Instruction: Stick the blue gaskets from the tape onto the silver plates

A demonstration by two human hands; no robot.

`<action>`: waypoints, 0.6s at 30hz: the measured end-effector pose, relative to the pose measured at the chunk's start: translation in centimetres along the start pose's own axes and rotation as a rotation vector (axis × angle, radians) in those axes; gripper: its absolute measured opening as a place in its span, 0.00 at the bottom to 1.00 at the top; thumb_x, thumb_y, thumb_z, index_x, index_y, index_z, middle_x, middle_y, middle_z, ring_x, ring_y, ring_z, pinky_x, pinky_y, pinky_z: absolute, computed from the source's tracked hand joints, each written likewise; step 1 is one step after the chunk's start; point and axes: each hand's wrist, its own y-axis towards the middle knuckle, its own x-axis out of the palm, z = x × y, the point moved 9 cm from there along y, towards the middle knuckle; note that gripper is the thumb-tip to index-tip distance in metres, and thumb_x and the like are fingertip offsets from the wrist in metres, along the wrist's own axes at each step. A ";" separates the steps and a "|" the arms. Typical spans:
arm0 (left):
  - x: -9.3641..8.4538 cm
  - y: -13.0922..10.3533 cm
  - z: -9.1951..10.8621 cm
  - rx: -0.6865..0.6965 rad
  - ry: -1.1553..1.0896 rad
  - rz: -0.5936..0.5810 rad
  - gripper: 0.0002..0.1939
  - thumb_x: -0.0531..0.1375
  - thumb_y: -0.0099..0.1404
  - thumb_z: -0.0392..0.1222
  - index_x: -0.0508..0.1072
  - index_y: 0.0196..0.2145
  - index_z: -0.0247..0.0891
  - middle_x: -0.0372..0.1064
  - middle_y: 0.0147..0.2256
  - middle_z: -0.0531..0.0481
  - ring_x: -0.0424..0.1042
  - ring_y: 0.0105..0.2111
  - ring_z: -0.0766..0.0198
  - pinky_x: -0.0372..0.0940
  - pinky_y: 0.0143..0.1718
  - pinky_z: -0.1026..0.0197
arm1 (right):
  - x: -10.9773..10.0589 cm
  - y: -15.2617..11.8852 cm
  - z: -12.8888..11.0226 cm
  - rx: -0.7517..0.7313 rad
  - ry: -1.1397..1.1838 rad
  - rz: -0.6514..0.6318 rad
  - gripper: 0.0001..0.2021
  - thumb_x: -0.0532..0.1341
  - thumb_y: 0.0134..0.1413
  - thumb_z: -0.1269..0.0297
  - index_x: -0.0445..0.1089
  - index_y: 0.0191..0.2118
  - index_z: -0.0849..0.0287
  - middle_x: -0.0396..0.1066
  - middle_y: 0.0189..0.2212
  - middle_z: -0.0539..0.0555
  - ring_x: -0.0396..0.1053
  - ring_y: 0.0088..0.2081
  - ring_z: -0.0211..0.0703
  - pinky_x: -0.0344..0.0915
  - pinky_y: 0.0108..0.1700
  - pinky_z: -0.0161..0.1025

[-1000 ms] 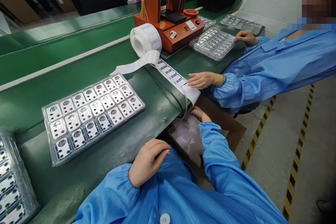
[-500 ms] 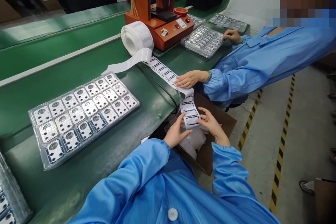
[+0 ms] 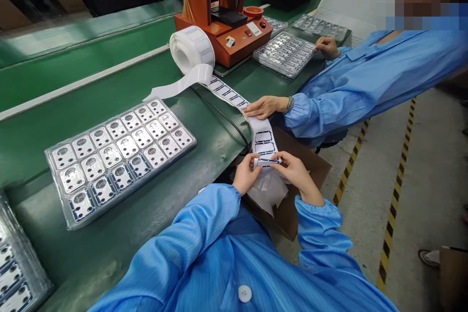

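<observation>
A white strip of stickers [image 3: 263,135] with dark blue frame-shaped outlines hangs over the table edge towards me. My left hand [image 3: 246,174] pinches the left side of its lower end, thumb and fingers together. The opposite side of that end is pinched in my right hand [image 3: 294,174]. Between my hands the end is bent, so its last outline shows as a narrow band. To the left lies a clear plastic tray [image 3: 166,157] of silver metal plates, several in the front row edged in dark blue.
A co-worker's hand [image 3: 266,106] presses on the strip at the table edge. Behind it stand a sticker roll [image 3: 192,48] and an orange press [image 3: 237,41]. An open cardboard box [image 3: 292,209] with white paper sits below my hands. Another tray [image 3: 22,263] is at lower left.
Both my hands have closed on the strip's lower end and moved slightly up. The end, flat before, is now bent. The co-worker's hand stays on the strip.
</observation>
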 end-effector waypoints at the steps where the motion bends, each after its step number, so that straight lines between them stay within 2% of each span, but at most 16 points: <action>1: 0.0 0.1 0.0 0.000 -0.011 -0.002 0.16 0.61 0.59 0.27 0.71 0.46 0.35 0.71 0.35 0.53 0.67 0.32 0.69 0.62 0.34 0.68 | 0.0 0.1 -0.3 -0.017 -0.020 -0.001 0.17 0.68 0.47 0.48 0.74 0.34 0.56 0.75 0.33 0.54 0.72 0.35 0.48 0.70 0.42 0.45; 6: -0.2 0.4 0.0 0.008 -0.038 -0.005 0.10 0.62 0.60 0.29 0.74 0.40 0.34 0.71 0.32 0.53 0.66 0.31 0.70 0.61 0.34 0.68 | -0.2 0.3 -1.6 -0.085 -0.100 -0.023 0.16 0.66 0.51 0.46 0.76 0.32 0.55 0.75 0.33 0.55 0.72 0.37 0.49 0.69 0.44 0.46; 9: -0.5 0.5 0.0 0.008 -0.038 0.014 0.07 0.62 0.62 0.31 0.75 0.39 0.34 0.71 0.31 0.53 0.66 0.30 0.69 0.61 0.35 0.67 | -0.9 -0.1 -2.5 -0.126 -0.194 -0.015 0.17 0.66 0.52 0.47 0.78 0.41 0.54 0.74 0.40 0.57 0.72 0.40 0.50 0.70 0.45 0.47; 11: -0.7 0.5 0.0 0.009 -0.036 0.023 0.07 0.62 0.62 0.32 0.76 0.39 0.34 0.72 0.32 0.52 0.67 0.31 0.68 0.62 0.35 0.67 | -1.7 -0.6 -3.9 -0.210 -0.333 0.030 0.21 0.65 0.54 0.48 0.75 0.50 0.53 0.71 0.46 0.58 0.72 0.44 0.51 0.70 0.48 0.48; 13: -0.7 0.5 0.1 0.010 -0.033 0.027 0.07 0.62 0.62 0.33 0.76 0.39 0.35 0.73 0.32 0.52 0.68 0.32 0.68 0.63 0.36 0.66 | -2.2 -1.2 -5.9 -0.332 -0.482 0.073 0.20 0.62 0.59 0.52 0.73 0.53 0.53 0.69 0.49 0.60 0.71 0.49 0.52 0.69 0.51 0.49; 15: -0.7 0.5 0.1 0.012 -0.029 0.025 0.07 0.62 0.62 0.33 0.76 0.39 0.35 0.73 0.33 0.52 0.69 0.32 0.67 0.64 0.37 0.66 | -2.0 -1.8 -7.8 -0.430 -0.621 0.073 0.16 0.58 0.64 0.57 0.73 0.53 0.55 0.70 0.49 0.60 0.70 0.50 0.52 0.67 0.52 0.48; 18: -0.7 0.4 0.3 0.016 -0.020 0.021 0.07 0.62 0.62 0.32 0.76 0.39 0.34 0.73 0.33 0.51 0.69 0.33 0.67 0.64 0.38 0.66 | -0.8 -1.9 -9.6 -0.505 -0.863 0.022 0.13 0.56 0.66 0.63 0.74 0.50 0.58 0.74 0.46 0.60 0.71 0.46 0.51 0.63 0.48 0.47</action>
